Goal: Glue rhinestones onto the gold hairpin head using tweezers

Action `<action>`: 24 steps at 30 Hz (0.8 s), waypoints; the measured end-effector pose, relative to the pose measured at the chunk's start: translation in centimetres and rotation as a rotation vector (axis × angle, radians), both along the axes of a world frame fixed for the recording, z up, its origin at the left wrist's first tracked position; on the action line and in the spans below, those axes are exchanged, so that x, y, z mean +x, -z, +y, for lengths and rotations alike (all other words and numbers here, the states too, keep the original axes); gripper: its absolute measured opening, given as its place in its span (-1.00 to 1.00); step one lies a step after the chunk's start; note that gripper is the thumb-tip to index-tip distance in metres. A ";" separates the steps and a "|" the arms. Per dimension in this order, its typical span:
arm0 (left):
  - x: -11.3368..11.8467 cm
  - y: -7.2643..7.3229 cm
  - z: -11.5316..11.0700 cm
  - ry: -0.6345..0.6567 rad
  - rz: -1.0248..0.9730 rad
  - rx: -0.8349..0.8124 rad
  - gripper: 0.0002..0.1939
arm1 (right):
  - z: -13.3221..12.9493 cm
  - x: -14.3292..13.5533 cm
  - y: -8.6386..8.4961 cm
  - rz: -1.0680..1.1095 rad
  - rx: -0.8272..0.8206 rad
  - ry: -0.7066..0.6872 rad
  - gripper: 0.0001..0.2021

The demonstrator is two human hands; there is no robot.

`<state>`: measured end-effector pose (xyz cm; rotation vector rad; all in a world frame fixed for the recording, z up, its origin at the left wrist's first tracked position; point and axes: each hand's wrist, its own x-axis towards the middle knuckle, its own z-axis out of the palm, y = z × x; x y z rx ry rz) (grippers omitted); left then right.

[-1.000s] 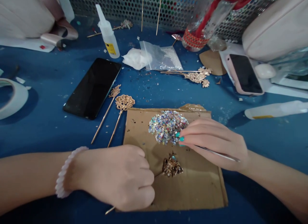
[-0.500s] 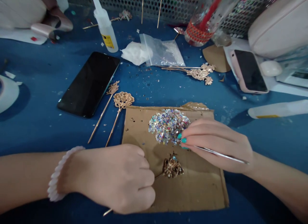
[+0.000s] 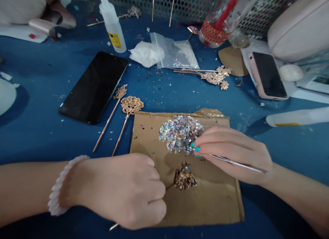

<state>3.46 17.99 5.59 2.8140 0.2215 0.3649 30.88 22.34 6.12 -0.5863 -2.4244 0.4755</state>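
Observation:
My left hand (image 3: 136, 191) is closed around the stem of a gold hairpin, whose flower head (image 3: 185, 178) lies over the cardboard (image 3: 205, 204) with a pale blue stone on it. The stem's end pokes out below the hand at lower left. In my right hand (image 3: 231, 153) is a pair of metal tweezers (image 3: 239, 164), held between the fingers. Its fingertips are at the lower right edge of a heap of glittering rhinestones (image 3: 180, 133) on the cardboard; the tweezer tips are mostly hidden there.
Two gold hairpins (image 3: 131, 105) lie left of the cardboard, beside a black phone (image 3: 95, 88). Behind are a glue bottle (image 3: 113, 30), a plastic bag (image 3: 177, 52), more gold hairpins (image 3: 214, 77) and a glass jar (image 3: 213, 32). Farther right lie a pink-cased phone (image 3: 268, 74) and a white bottle (image 3: 295, 117).
The view has shifted very slightly. Both hands keep nearly the same places, the left on the hairpin and the right with the tweezers at the rhinestone heap.

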 end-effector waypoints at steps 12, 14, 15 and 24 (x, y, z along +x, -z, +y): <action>0.0 0.0 0.2 0.029 -0.026 -0.026 -0.67 | -0.3 0.4 -0.6 -0.040 -0.006 0.005 -0.88; 0.1 -0.2 0.5 0.037 -0.050 -0.037 -0.68 | -0.5 0.4 -0.6 -0.052 -0.019 -0.004 -0.90; 0.1 -0.2 0.5 0.037 -0.057 -0.042 -0.68 | -0.6 0.3 -0.4 -0.037 -0.020 -0.021 -0.91; 0.2 -0.6 0.7 0.044 -0.063 -0.030 -0.68 | -0.6 -0.2 0.1 -0.008 -0.051 -0.179 -0.69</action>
